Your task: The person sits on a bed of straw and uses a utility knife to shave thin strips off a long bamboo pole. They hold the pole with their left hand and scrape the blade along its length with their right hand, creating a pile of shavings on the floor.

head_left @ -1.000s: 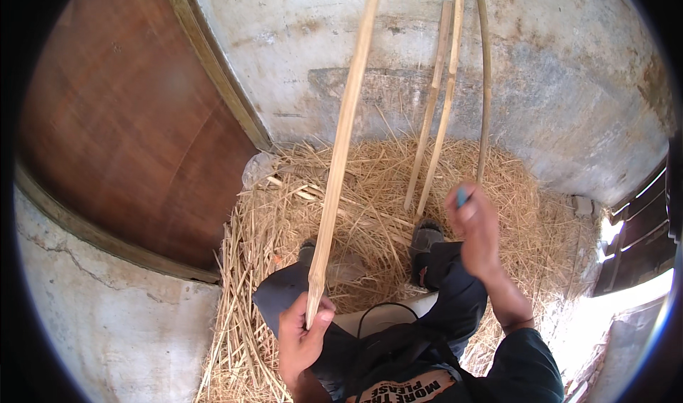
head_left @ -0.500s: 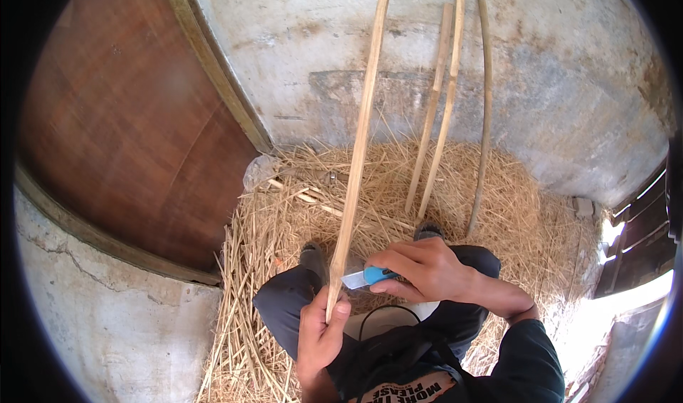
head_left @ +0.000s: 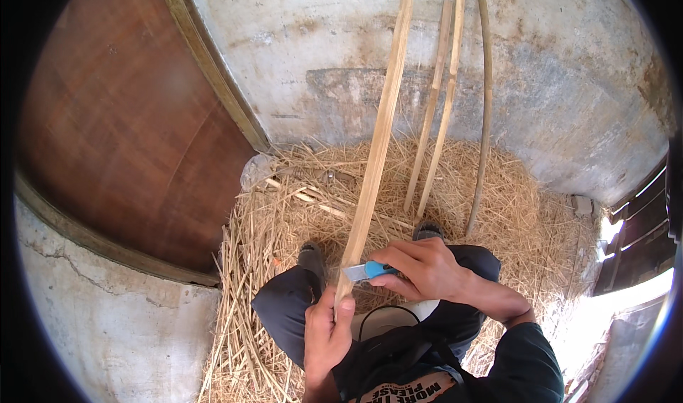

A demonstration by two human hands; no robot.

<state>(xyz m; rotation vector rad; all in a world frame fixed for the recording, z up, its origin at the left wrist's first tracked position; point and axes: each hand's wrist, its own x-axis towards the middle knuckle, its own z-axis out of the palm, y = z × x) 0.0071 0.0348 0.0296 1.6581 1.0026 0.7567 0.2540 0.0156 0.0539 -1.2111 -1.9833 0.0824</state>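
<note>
A long pale wooden stick [head_left: 378,147] rises from my lap past the top of the view, leaning to the right. My left hand [head_left: 329,334] is closed around its lower end, thumb on top. In my right hand [head_left: 425,269] is a blue-handled utility knife [head_left: 377,268], gripped with the fingers wrapped round the handle. Its wide blade [head_left: 353,273] meets the right side of the stick just above my left hand.
Two pale sticks [head_left: 447,93] and a darker, bent stick [head_left: 486,104] lean against the stained wall [head_left: 555,83]. Straw and wood slivers [head_left: 512,182] cover the floor around my shoes [head_left: 428,230]. A brown wooden door [head_left: 135,118] stands at the left, slatted boards [head_left: 644,239] at the right.
The stick's upper part has swung to the right and its wider face now shows. My left hand has shifted slightly right. The knife blade has moved slightly up, against the stick.
</note>
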